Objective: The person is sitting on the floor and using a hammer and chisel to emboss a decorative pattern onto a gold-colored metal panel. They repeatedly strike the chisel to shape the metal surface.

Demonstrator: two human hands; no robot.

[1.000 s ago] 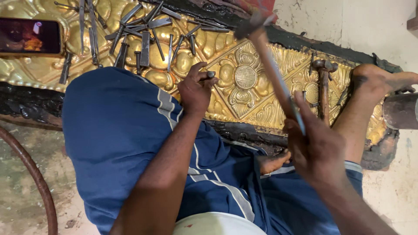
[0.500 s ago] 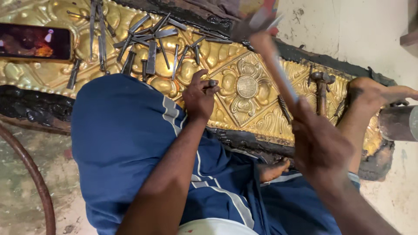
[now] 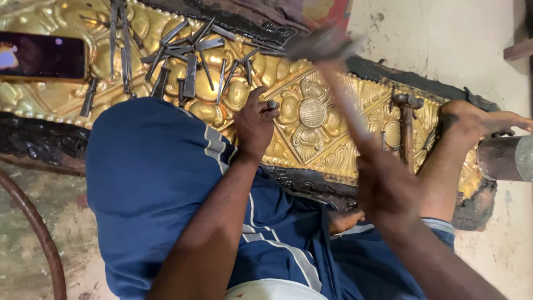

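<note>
Left hand [image 3: 254, 125] pins punch [image 3: 271, 104]; right hand [image 3: 388, 186] raises hammer [image 3: 322, 47].

floor [image 3: 22, 255]: mottled concrete | wall [image 3: 444, 44]: pale, stained

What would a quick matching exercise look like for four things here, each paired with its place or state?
Things:
1. small metal punch
2. wooden-handled hammer
3. dark smartphone
4. spare hammer

Places or states:
A. lying on the embossed golden metal sheet, near the foot
B. raised and motion-blurred, in the right hand
C. pinched in the left hand, tip on the sheet
D. resting at the sheet's far left end

Pairs: 1-C, 2-B, 3-D, 4-A
</note>
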